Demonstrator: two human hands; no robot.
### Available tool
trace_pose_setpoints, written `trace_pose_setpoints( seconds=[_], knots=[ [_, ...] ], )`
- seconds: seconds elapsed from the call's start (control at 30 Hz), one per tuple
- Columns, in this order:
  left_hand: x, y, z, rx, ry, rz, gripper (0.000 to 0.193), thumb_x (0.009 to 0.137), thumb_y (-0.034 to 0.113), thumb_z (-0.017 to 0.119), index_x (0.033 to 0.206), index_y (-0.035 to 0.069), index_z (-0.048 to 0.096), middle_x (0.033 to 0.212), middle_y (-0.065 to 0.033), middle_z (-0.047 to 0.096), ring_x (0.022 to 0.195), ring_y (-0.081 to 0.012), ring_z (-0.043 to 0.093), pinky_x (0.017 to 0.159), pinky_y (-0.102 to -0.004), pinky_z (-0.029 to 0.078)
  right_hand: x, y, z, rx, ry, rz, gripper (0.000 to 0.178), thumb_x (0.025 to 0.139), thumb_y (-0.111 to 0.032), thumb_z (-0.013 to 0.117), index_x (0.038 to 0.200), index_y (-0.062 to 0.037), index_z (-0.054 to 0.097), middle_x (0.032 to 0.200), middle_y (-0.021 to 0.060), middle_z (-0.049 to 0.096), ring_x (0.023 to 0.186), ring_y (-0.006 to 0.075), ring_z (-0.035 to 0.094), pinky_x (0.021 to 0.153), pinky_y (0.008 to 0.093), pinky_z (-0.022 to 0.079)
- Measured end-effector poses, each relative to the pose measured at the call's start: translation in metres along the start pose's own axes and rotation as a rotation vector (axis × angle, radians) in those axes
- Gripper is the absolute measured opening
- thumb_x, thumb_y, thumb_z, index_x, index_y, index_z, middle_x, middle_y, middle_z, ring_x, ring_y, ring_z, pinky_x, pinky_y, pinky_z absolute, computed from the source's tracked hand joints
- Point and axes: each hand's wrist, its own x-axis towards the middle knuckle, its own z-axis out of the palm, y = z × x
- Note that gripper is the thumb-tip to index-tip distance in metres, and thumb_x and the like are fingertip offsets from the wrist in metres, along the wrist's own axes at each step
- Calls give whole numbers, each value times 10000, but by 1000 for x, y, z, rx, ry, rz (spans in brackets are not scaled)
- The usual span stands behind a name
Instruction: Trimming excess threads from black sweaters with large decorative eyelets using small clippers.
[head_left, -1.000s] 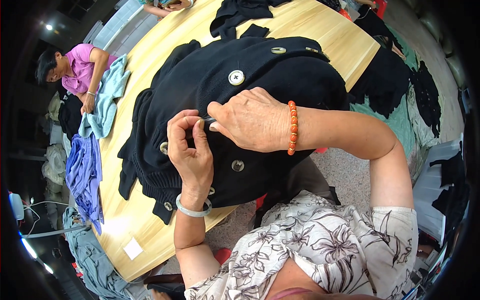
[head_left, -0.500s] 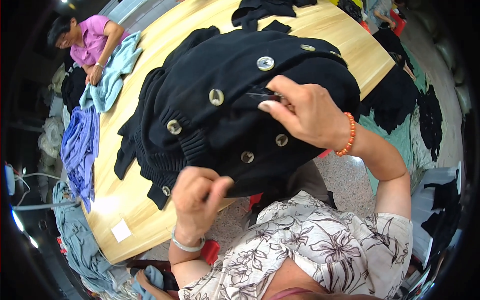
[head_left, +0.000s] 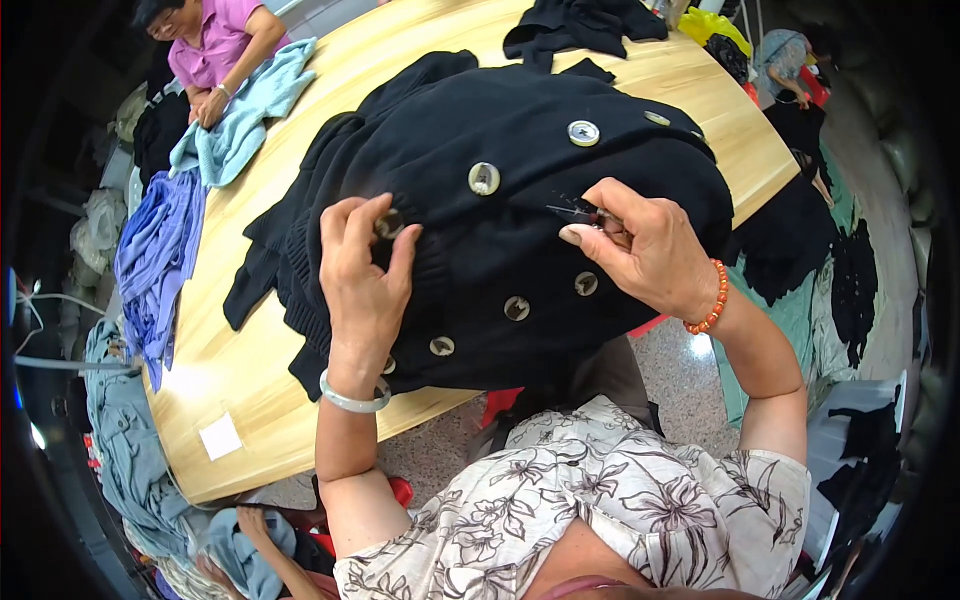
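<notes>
A black knitted cardigan [head_left: 520, 240] with large round buttons is spread over the table in front of me. My right hand [head_left: 645, 235] is closed around small thread snips [head_left: 578, 212], their thin metal tips pointing left over the fabric; the handle is mostly hidden by my fingers. At the ribbed edge on the left, my left hand [head_left: 365, 270] has thumb and fingers apart around a button [head_left: 388, 224]. Whether the fingertips touch the button, I cannot tell. Another button [head_left: 484, 179] lies between my hands, slightly farther off.
The light wooden table [head_left: 265, 425] curves around the cardigan. Beyond its left edge, a person [head_left: 215, 50] handles a light-blue garment [head_left: 240, 120]. Purple clothing [head_left: 160, 265] hangs over that edge. A white paper square [head_left: 221, 437] lies near left; more black garments [head_left: 580, 25] lie at the back.
My left hand has risen from the cardigan's near edge to the ribbed part, its fingers spreading. My right hand has shifted slightly right and down, still holding the snips.
</notes>
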Motion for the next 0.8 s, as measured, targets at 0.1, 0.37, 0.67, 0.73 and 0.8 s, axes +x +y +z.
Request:
trace_pose_setpoints(
  seconds=[0.1,0.37,0.67,0.73,0.8],
  knots=[
    [-5,0,-2,-77,-3,-46,235,828,-18,759,1033,23,651,1068,-98,596,809,-181,614,719,-291,533,0,4,4,-34,8,-27,307,915,-309,747,926,-51,581,613,106,634,558,302,665,514,370,491],
    [-9,-9,0,-208,34,1,165,820,-64,718,938,22,643,1024,-63,595,746,-125,583,659,-261,516,5,-8,16,-30,-32,-100,313,918,-308,739,997,-32,616,676,116,680,620,302,700,567,382,536],
    [-11,-16,4,-359,61,-70,191,838,-47,755,929,5,595,935,-45,555,684,-82,521,607,-215,457,1,-6,28,-20,48,-148,263,888,-243,778,948,-46,614,610,78,599,526,236,632,501,320,463],
    [-15,-25,11,-413,42,-77,238,825,-56,792,921,4,583,922,-33,549,705,-66,532,601,-197,457,0,-3,28,-17,39,-138,268,897,-260,768,942,-48,611,611,81,605,538,255,642,503,335,471],
    [-19,-28,6,-474,-6,-91,234,827,-82,779,918,8,584,916,-27,557,726,-63,548,626,-197,471,-1,-2,29,-2,41,-161,273,908,-273,756,931,-50,600,609,85,609,544,269,647,504,347,475]
  ],
)
